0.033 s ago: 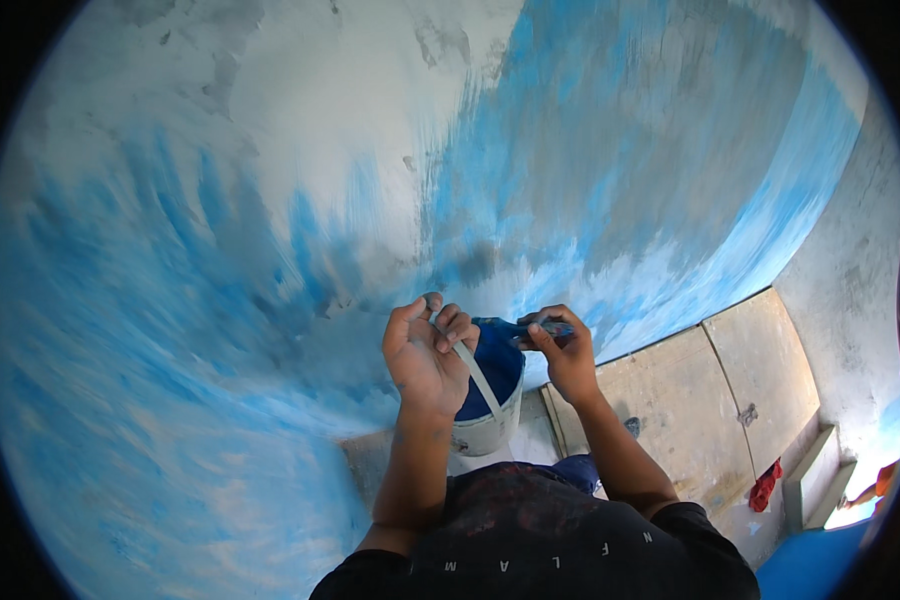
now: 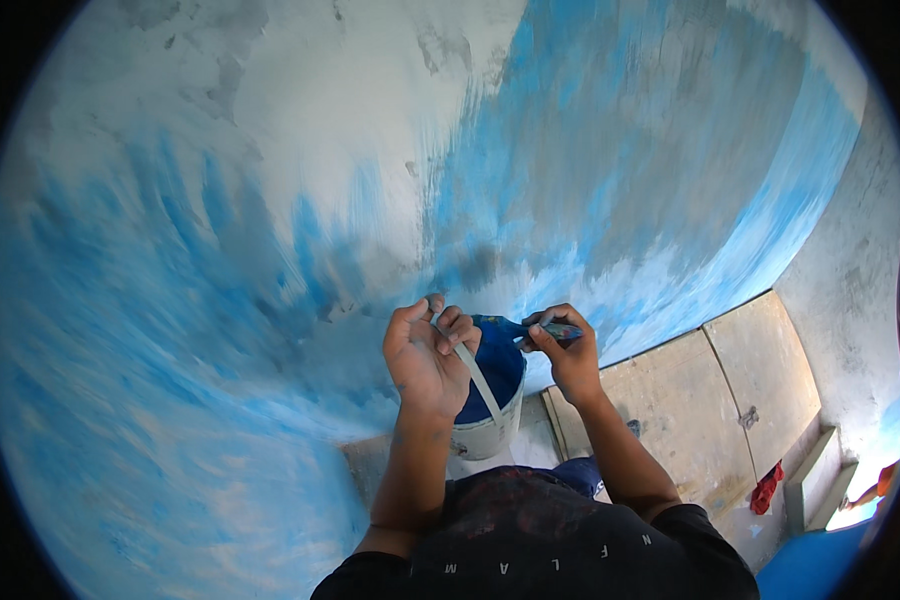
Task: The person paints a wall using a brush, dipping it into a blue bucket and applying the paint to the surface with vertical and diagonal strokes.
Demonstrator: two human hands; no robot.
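My left hand point(image 2: 427, 370) is curled, palm up, around the pale strap-like handle point(image 2: 483, 388) of a white bucket point(image 2: 485, 440). Blue paint point(image 2: 503, 368) coats the bucket's inside. Between the thumb and fingers of my right hand point(image 2: 572, 365), a paintbrush point(image 2: 513, 328) lies nearly level, its blue end over the bucket's far rim and its paint-smeared handle pointing right. Beyond both hands rises a wall point(image 2: 310, 260) streaked with blue, white and grey; the brush looks apart from it. Paint marks show on my fingers and left forearm.
Worn tan boards point(image 2: 660, 410) lie below and to the right, with a red cloth point(image 2: 766, 488) near their edge. A pale block-like piece point(image 2: 812, 475) stands beside it. Something blue point(image 2: 815, 560) fills the lower right corner. A grey wall point(image 2: 845, 250) borders the right side.
The brush's handle has tipped slightly to the right in my right hand. Both hands and the bucket stay almost where they were.
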